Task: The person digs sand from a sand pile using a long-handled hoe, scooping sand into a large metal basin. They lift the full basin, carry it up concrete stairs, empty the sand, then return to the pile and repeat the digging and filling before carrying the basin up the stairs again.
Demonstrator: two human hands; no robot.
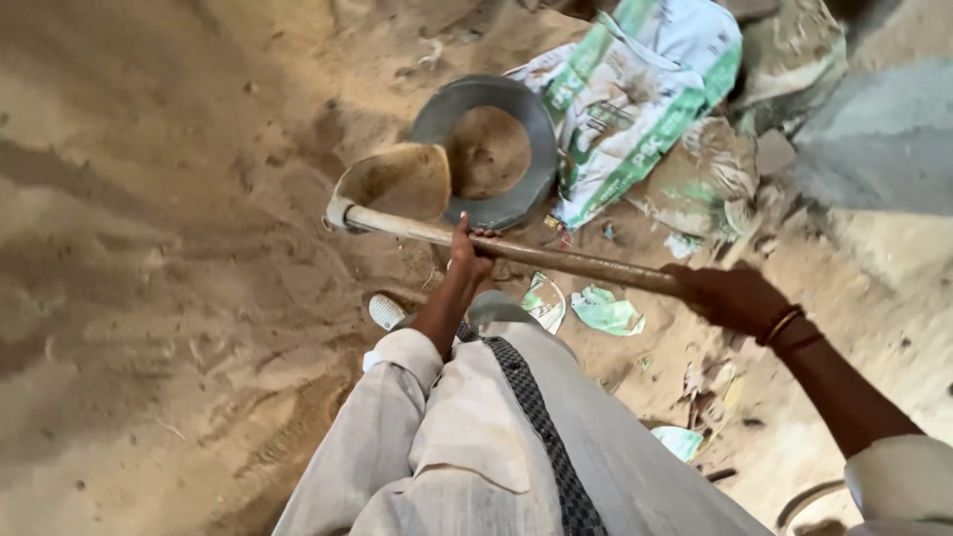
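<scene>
A hoe with a broad metal blade (397, 181) carries a load of sand, held level just left of a round metal pan (526, 114) that has sand in its middle. The wooden handle (566, 260) runs from the blade to the right. My left hand (469, 253) grips the handle near its middle. My right hand (730, 296), with bangles on the wrist, grips the handle's far end. Both arms wear pale rolled sleeves.
Loose sand (169, 248) covers the ground to the left and front. A white and green woven sack (635, 99) lies beside the pan, with torn sack scraps (606, 310) below the handle. A grey powder heap (884, 139) sits at the upper right. My pale shoe (387, 311) shows below.
</scene>
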